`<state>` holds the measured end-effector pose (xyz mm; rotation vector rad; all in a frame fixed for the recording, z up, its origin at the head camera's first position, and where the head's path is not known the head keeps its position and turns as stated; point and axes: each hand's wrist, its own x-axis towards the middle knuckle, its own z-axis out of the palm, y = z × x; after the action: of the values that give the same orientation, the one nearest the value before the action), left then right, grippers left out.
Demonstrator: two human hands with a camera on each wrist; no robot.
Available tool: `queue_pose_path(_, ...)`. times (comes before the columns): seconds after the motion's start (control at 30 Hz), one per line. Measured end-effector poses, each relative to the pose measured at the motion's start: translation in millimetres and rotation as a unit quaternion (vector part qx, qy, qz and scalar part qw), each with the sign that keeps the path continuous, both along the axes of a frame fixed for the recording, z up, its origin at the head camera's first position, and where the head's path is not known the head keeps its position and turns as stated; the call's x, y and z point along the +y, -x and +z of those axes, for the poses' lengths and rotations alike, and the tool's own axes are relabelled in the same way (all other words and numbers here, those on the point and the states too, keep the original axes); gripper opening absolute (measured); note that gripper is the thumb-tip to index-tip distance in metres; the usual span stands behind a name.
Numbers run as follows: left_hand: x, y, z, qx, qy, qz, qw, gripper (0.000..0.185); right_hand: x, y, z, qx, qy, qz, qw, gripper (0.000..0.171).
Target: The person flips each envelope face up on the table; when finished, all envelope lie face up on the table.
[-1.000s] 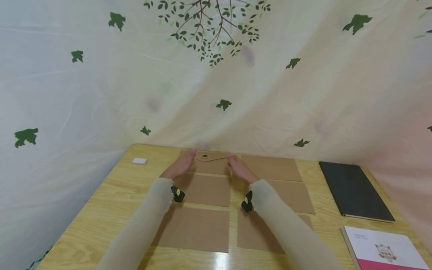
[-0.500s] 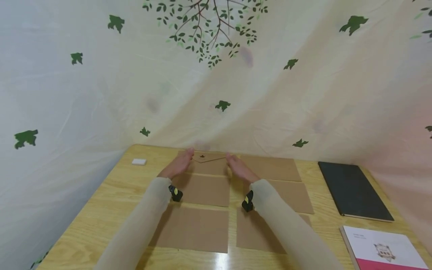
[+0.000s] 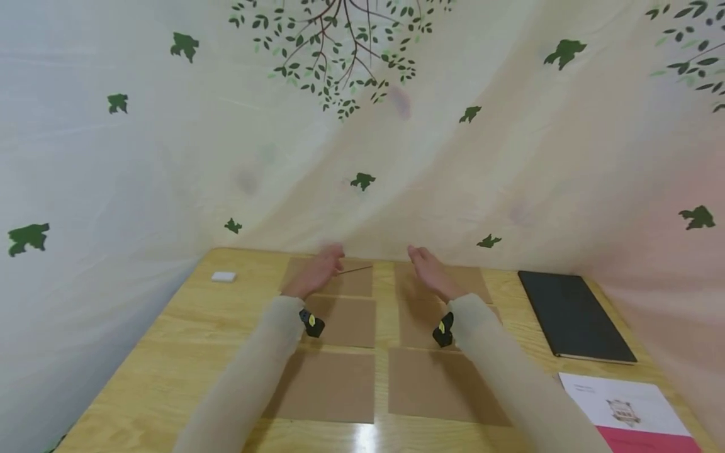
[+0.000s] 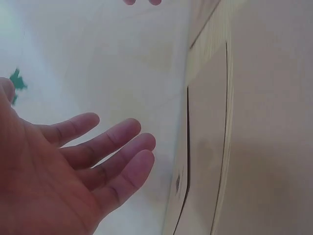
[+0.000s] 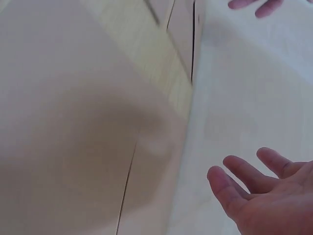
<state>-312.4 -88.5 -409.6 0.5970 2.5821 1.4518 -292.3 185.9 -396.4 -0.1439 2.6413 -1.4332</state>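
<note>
At twelve o'clock on the table (image 3: 170, 352): my left hand (image 3: 317, 272), fingers loose and spread, holding nothing, over the far-left envelope (image 3: 351, 282). At one o'clock: my right hand (image 3: 428, 272), likewise slack and empty, above the far-right envelope (image 3: 470, 283). At three o'clock: black notebook (image 3: 572, 314).

Open right hand above brown sheets

The right hand (image 5: 266, 196) hovered with fingers spread at lower right, holding nothing; brown cardboard sheets (image 5: 73, 137) lay on the pale wooden surface (image 5: 146, 58) alongside.
</note>
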Motion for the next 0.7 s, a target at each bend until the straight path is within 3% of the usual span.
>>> queue_pose_path(0.17, 27, 2.6, -3.3, -0.019, -0.014, -0.012, 0.9997, 0.056, 41, -3.6, 0.9, -0.006, -0.039, -0.026, 0.999, 0.074)
queue_pose_path(0.4, 61, -1.7, 1.3, -0.075, 0.041, -0.017, 0.9962, 0.075, 84, -8.1, -8.7, -0.004, -0.090, -0.087, 0.992, 0.069)
queue_pose_path(0.57, 85, -4.6, 0.5, -0.077, 0.082, -0.022, 0.9934, 0.087, 102, -11.9, -14.7, -0.027, -0.113, -0.109, 0.987, 0.069)
queue_pose_path(0.7, 103, -6.7, -4.5, -0.071, 0.107, 0.000, 0.9917, 0.087, 111, -13.8, -18.8, -0.051, -0.125, -0.114, 0.984, 0.070)
